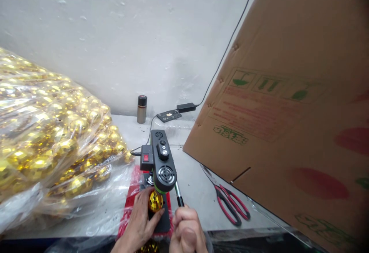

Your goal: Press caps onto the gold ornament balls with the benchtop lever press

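A small black bench drill press (163, 161) stands on the worktop, with a red switch on a box at its left side. Beneath its head sits a faceted gold ball (156, 201) on the dark base. My left hand (140, 218) grips this ball between thumb and fingers. At the machine's right side, my right hand (188, 228) is closed in a fist around the lever (179, 197), hiding the end of its black handle. Where the drill tip meets the ball is hidden by the head. More gold balls (148, 246) show below the table's front edge.
A clear plastic bag of gold balls (57, 141) fills the left. On the right leans a large cardboard box (276, 103), with red-and-black scissors (230, 203) beside it. At the back are a bottle (142, 109), a black board (169, 115) and a power adapter (186, 107) with its cable.
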A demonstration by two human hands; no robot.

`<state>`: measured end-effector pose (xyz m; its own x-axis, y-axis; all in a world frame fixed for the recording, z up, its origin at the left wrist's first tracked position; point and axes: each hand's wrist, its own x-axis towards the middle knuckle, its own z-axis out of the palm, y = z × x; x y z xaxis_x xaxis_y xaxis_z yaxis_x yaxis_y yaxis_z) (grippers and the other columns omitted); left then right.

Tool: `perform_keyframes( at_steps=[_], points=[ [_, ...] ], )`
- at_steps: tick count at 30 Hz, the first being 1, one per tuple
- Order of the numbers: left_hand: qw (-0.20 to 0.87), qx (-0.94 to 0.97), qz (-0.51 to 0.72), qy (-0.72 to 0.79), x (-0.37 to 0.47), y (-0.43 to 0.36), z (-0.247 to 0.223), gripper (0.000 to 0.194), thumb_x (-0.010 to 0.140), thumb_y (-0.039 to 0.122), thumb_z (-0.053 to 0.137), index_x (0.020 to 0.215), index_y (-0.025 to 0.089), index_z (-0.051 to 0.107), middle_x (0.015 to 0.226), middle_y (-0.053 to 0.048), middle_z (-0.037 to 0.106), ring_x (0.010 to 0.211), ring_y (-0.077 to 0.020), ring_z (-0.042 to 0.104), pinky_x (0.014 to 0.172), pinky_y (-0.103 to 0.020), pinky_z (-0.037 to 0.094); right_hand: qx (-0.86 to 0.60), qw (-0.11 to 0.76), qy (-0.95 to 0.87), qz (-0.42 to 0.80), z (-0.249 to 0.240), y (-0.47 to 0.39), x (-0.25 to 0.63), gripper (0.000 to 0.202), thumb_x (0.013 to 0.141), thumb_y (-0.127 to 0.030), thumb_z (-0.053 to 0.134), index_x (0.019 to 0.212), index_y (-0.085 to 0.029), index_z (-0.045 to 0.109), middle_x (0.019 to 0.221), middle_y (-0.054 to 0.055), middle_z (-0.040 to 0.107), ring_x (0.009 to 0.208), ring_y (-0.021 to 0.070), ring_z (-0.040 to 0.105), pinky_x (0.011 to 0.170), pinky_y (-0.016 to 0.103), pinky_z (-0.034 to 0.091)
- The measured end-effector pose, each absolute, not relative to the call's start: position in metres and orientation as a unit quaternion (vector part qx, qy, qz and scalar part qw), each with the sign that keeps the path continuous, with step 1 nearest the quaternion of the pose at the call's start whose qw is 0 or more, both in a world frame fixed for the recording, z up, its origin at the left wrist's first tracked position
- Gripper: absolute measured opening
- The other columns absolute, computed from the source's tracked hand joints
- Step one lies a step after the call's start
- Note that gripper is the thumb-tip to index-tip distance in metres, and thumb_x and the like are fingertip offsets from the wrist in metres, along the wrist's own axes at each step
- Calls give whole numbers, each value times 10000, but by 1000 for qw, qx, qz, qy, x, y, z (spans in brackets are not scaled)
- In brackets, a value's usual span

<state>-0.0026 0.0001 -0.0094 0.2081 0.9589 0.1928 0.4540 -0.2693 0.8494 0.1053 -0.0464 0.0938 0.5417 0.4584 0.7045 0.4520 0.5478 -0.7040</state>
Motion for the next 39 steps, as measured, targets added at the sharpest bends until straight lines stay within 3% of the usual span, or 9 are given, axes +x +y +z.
perform_keyframes(
  at_steps=[6, 17, 39],
  points=[
    [334, 696, 394, 498, 0, 0, -13, 501, 928, 474, 672, 1346, 200, 643, 1264, -193, 743, 1182, -385, 682, 1022, -585, 577, -424, 750, -505, -57, 85, -35, 111, 476, 1118, -241, 354, 656, -216, 468, 638, -73, 497, 549, 70, 477, 775, 257, 509],
    [332, 690, 407, 498, 2, 1, -15, 512, 928, 506, 679, 1351, 220, 649, 1287, -189, 746, 1195, -388, 691, 1041, -594, 576, -411, 766, -491, -55, 83, -30, 108, 471, 1109, -265, 379, 643, -215, 431, 617, -63, 461, 523, 78, 428, 572, 243, 414],
    [299, 710, 404, 494, 3, 2, -23, 521, 953, 493, 661, 1376, 192, 622, 1305, -200, 741, 1214, -387, 701, 1047, -591, 580, -385, 779, -482, -110, 82, -21, 106, 465, 1106, -235, 372, 643, -227, 411, 594, -74, 440, 506, 78, 419, 670, 268, 468]
  ],
)
